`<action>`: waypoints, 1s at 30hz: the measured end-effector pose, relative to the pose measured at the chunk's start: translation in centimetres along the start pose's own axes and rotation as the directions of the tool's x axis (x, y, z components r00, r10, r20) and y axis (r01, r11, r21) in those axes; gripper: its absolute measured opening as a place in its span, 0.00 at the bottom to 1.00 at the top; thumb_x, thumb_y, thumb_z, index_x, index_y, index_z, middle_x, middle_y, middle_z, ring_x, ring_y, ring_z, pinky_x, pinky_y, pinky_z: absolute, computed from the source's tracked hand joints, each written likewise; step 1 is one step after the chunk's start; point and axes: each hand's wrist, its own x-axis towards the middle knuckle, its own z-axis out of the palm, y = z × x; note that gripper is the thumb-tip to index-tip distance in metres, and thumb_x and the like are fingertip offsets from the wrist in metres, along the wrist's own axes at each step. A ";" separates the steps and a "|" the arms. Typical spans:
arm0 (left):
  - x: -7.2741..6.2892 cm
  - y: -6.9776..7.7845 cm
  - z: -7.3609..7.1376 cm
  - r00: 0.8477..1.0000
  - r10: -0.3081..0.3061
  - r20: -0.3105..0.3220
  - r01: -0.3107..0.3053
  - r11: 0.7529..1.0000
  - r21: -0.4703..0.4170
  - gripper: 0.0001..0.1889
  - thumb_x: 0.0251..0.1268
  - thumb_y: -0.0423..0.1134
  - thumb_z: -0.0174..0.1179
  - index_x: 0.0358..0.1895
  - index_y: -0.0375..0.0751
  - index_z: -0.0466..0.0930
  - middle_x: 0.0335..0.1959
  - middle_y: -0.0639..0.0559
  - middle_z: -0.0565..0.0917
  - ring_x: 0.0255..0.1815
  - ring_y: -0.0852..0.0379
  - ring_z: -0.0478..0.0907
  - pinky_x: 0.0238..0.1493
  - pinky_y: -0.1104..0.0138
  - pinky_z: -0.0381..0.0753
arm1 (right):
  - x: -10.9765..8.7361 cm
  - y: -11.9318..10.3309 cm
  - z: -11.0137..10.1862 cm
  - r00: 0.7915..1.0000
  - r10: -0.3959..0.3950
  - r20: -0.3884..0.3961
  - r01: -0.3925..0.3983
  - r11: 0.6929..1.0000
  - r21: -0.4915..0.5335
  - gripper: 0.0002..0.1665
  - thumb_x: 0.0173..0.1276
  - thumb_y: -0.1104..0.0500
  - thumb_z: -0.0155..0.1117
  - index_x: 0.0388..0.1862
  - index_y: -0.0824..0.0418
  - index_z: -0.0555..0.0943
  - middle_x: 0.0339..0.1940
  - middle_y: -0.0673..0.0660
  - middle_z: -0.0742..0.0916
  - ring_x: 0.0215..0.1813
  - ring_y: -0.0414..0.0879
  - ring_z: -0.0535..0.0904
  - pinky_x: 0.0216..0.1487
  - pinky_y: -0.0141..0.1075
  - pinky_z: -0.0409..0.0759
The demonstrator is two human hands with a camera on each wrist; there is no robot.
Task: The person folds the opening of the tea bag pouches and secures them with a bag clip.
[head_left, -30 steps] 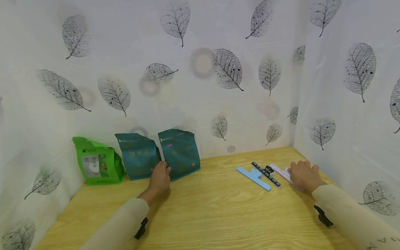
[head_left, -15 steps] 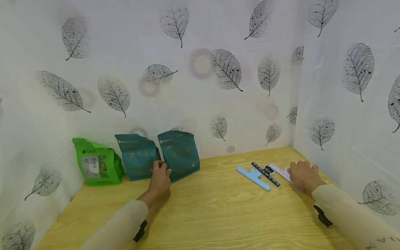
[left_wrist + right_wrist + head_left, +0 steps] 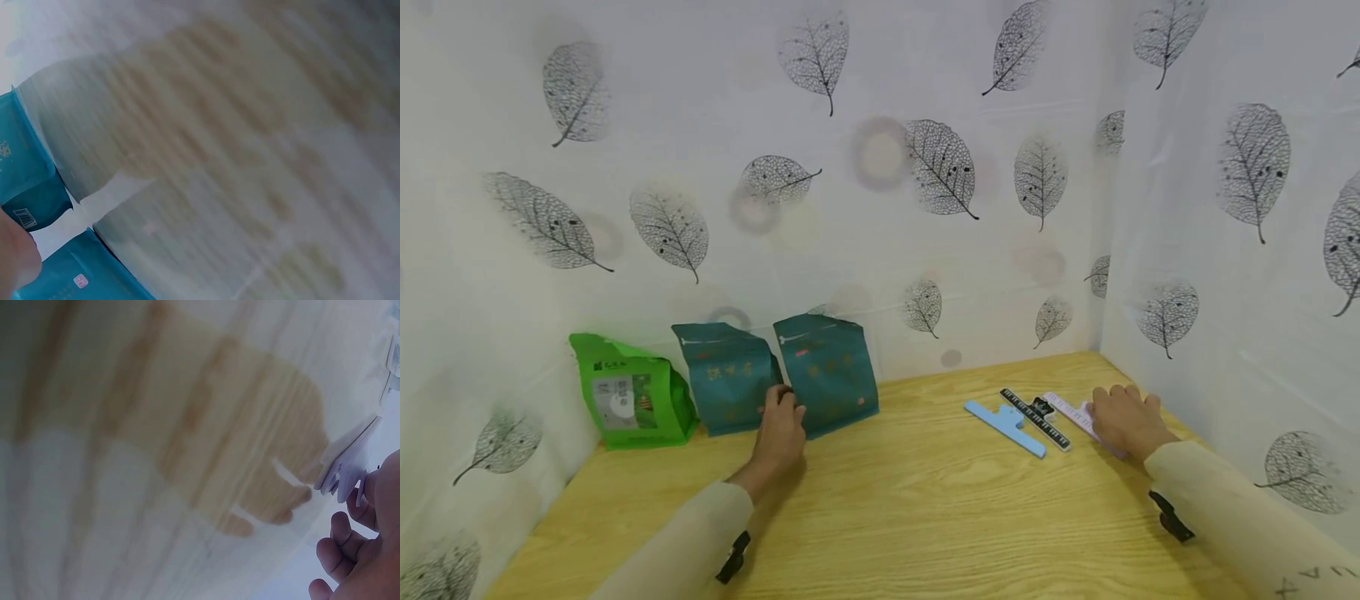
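Note:
My left hand (image 3: 777, 429) is low at the gap between two teal stand-up bags, its fingertips over the lower right side of the left teal bag (image 3: 730, 375). Its thumb side overlaps the right teal bag (image 3: 831, 375); I cannot tell whether it grips either. The left wrist view shows only a blurred finger (image 3: 15, 256) beside the bags. My right hand (image 3: 1126, 421) pinches a light purple bag clip (image 3: 1071, 411) lying on the table, hiding its near part. In the right wrist view the clip (image 3: 350, 465) meets the fingertips, with the other fingers curled below.
A bright green bag (image 3: 636, 404) stands left of the teal ones, near the back curtain (image 3: 850, 250) with its leaf print. Left of the purple clip lie a black piano-key clip (image 3: 1036, 419) and a light blue clip (image 3: 1006, 428) on the wooden table (image 3: 910, 500).
The left hand's fingertips have shifted slightly left and spread a little. The right hand stays at the purple clip, and the bags and clips keep their places. The head view has turned slightly.

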 end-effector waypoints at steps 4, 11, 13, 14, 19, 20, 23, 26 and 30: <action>-0.1 -0.2 0.0 1.000 0.019 -0.004 -0.019 1.000 0.002 0.14 0.79 0.32 0.46 0.54 0.22 0.72 0.69 0.29 0.62 0.62 0.33 0.73 0.65 0.42 0.71 | -0.1 -0.1 -0.1 1.000 0.000 0.002 0.000 1.000 0.000 0.13 0.78 0.56 0.47 0.38 0.65 0.72 0.37 0.66 0.78 0.43 0.63 0.71 0.44 0.63 0.64; -0.4 -0.1 -0.1 0.998 0.056 0.000 -0.056 0.998 -0.010 0.12 0.79 0.33 0.46 0.50 0.24 0.73 0.69 0.30 0.63 0.62 0.34 0.72 0.64 0.43 0.72 | -0.1 -0.4 -0.3 1.000 0.000 0.002 0.000 1.000 -0.001 0.14 0.78 0.56 0.46 0.36 0.65 0.71 0.37 0.66 0.78 0.43 0.63 0.71 0.44 0.63 0.64; -0.5 0.0 -0.1 0.998 0.069 -0.004 -0.069 0.998 -0.010 0.12 0.79 0.32 0.46 0.49 0.24 0.74 0.68 0.30 0.64 0.61 0.35 0.73 0.62 0.44 0.74 | -0.1 -0.4 -0.4 1.000 0.005 0.010 -0.005 1.000 -0.002 0.14 0.78 0.56 0.46 0.37 0.66 0.72 0.38 0.67 0.78 0.44 0.64 0.71 0.45 0.64 0.64; -0.6 0.1 -0.1 0.997 0.074 -0.006 -0.074 0.997 -0.009 0.11 0.78 0.32 0.47 0.48 0.25 0.74 0.68 0.31 0.65 0.60 0.35 0.74 0.61 0.45 0.75 | -0.1 -0.4 -0.4 1.000 0.008 0.016 -0.007 1.000 -0.001 0.15 0.78 0.56 0.46 0.38 0.66 0.72 0.38 0.67 0.78 0.44 0.64 0.71 0.45 0.64 0.64; -0.9 0.5 -0.2 0.996 0.091 -0.010 -0.091 0.996 -0.015 0.09 0.76 0.31 0.49 0.44 0.26 0.75 0.66 0.32 0.67 0.55 0.36 0.76 0.58 0.46 0.77 | -0.1 -0.4 -0.4 0.999 0.019 0.043 -0.019 1.000 0.005 0.16 0.78 0.57 0.45 0.40 0.69 0.73 0.39 0.68 0.79 0.44 0.64 0.70 0.46 0.65 0.63; -1.0 0.6 -0.2 0.996 0.094 -0.008 -0.094 0.995 -0.015 0.09 0.76 0.31 0.50 0.44 0.26 0.75 0.66 0.32 0.67 0.55 0.37 0.77 0.57 0.46 0.77 | -0.1 -0.4 -0.5 0.999 0.020 0.045 -0.020 1.000 0.006 0.15 0.78 0.57 0.45 0.40 0.69 0.74 0.39 0.68 0.79 0.44 0.63 0.70 0.46 0.65 0.63; -1.2 0.7 -0.3 0.994 0.110 -0.010 -0.110 0.994 -0.022 0.09 0.76 0.31 0.51 0.43 0.26 0.75 0.65 0.32 0.68 0.54 0.37 0.77 0.55 0.47 0.78 | -0.1 -0.4 -0.5 0.999 0.020 0.044 -0.021 1.000 0.012 0.15 0.77 0.59 0.44 0.38 0.68 0.74 0.39 0.68 0.79 0.44 0.63 0.70 0.45 0.64 0.64; -1.3 0.8 -0.3 0.992 0.128 -0.016 -0.129 0.991 -0.023 0.07 0.76 0.31 0.52 0.40 0.28 0.75 0.64 0.32 0.69 0.55 0.37 0.77 0.53 0.47 0.79 | -0.1 -0.5 -0.6 0.999 0.021 0.045 -0.022 1.000 0.016 0.14 0.77 0.59 0.45 0.37 0.68 0.74 0.38 0.68 0.79 0.43 0.62 0.70 0.45 0.64 0.64; -1.6 0.9 -0.3 0.986 0.160 -0.035 -0.161 0.987 -0.024 0.07 0.75 0.31 0.53 0.35 0.32 0.74 0.62 0.32 0.71 0.55 0.36 0.76 0.52 0.47 0.79 | -0.1 -0.6 -0.7 0.998 0.023 0.055 -0.023 1.000 0.014 0.15 0.77 0.59 0.44 0.35 0.67 0.74 0.37 0.66 0.79 0.43 0.62 0.70 0.45 0.63 0.64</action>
